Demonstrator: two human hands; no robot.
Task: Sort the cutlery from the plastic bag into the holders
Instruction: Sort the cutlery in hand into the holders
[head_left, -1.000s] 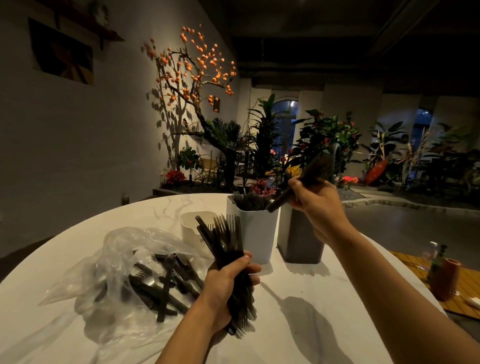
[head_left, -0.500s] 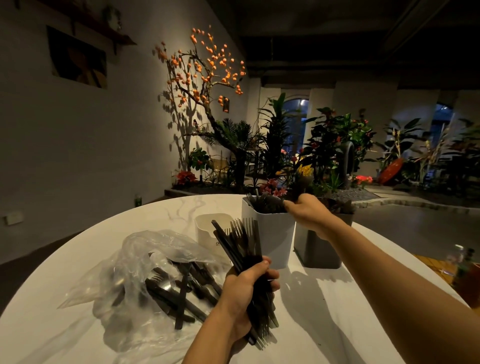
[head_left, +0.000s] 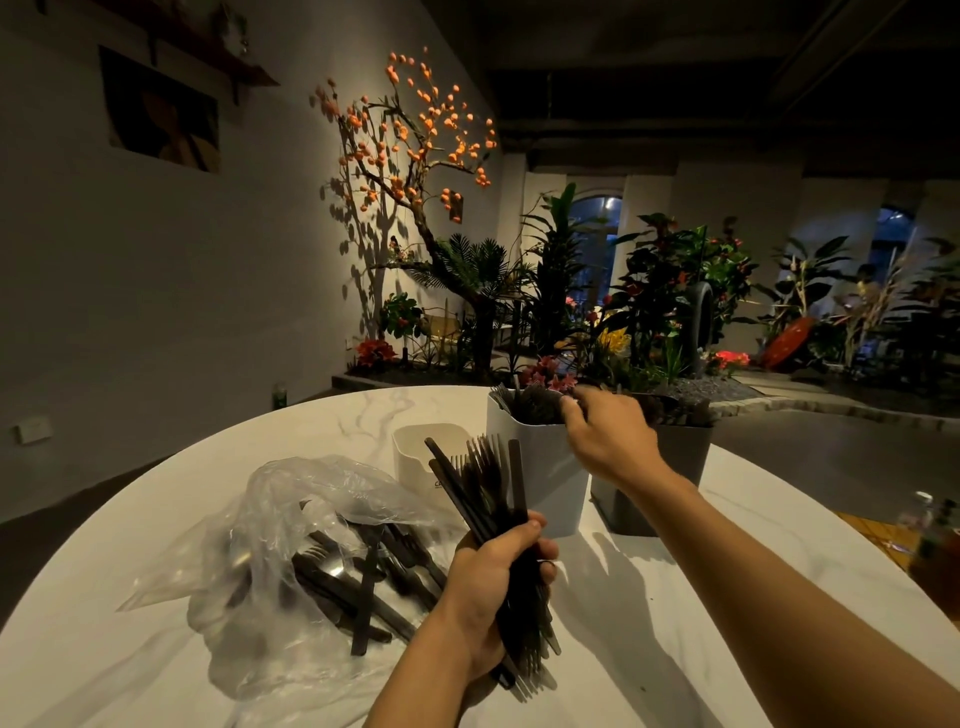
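Note:
My left hand (head_left: 491, 587) grips a thick bundle of black cutlery (head_left: 485, 491), forks and knives mixed, held upright over the round white table (head_left: 675, 623). My right hand (head_left: 605, 439) hovers at the rim of the tall white holder (head_left: 540, 473), fingers relaxed and holding nothing. That holder has dark cutlery standing in it. A grey holder (head_left: 675, 462) stands right of it, also with cutlery. A low white holder (head_left: 415, 452) sits to the left. The clear plastic bag (head_left: 291, 551) lies on the table's left with several black pieces inside.
A planted bed with a tree bearing orange fruit (head_left: 410, 135) and many plants (head_left: 665, 296) lies beyond the table. A brown bottle or cup (head_left: 940, 561) stands on a wooden surface at the far right.
My right hand held a dark piece above the holders a second ago, lowered it to the holders, and now has it released, pulling back toward the white holder's rim.

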